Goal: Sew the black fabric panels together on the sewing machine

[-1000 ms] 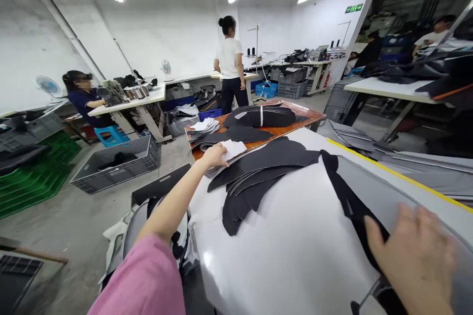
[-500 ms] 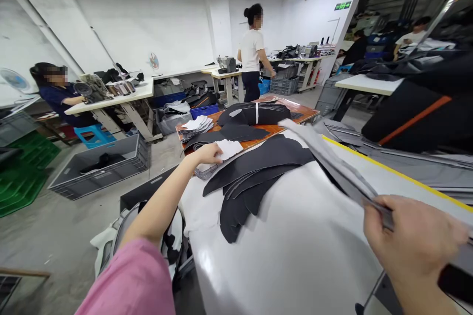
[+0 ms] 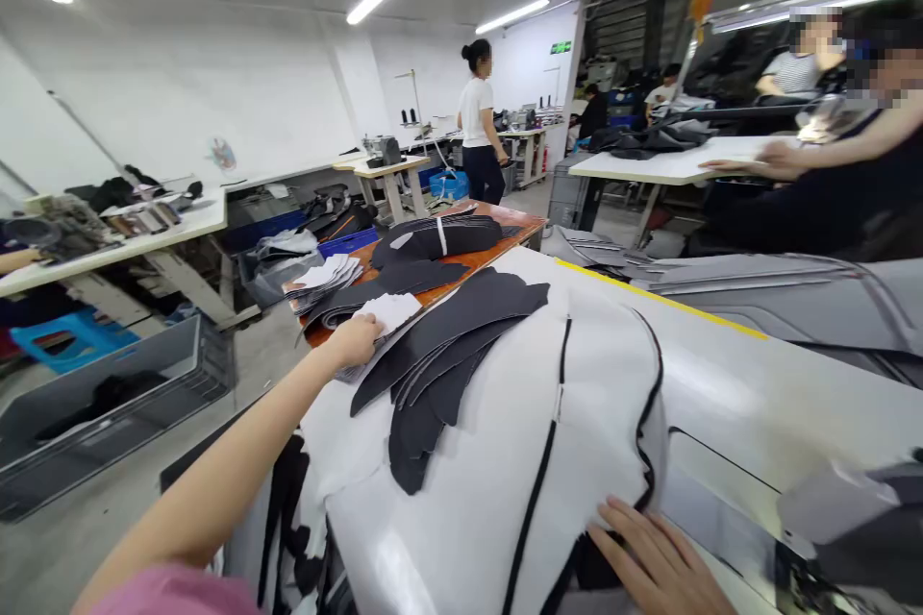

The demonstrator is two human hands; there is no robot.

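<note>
My left hand (image 3: pixel 356 343) reaches far forward, its fingers closed at the near edge of a stack of small white-topped cut pieces (image 3: pixel 389 310). How many pieces it grips is hidden. Beside it, dark grey curved cut pieces (image 3: pixel 451 336) lie fanned over one another. A large white sewn panel (image 3: pixel 577 442) with black seam strips is spread in front of me, face down or face up I cannot tell. My right hand (image 3: pixel 653 553) lies on the panel's near right edge with fingers stretched out, holding nothing.
A sewing machine (image 3: pixel 814 548) stands at lower right, partly out of view. Beyond the table, a brown board (image 3: pixel 461 255) bears bundled dark pieces (image 3: pixel 433 238). Grey panels (image 3: pixel 814 293) are heaped to the right. A grey crate (image 3: pixel 144 418) is on the floor. Co-workers sit and walk beyond.
My right hand has lowered the grey-and-white panel onto the table, let go and flattened on it. My left hand stays at the white-topped stack. The view has turned right.
</note>
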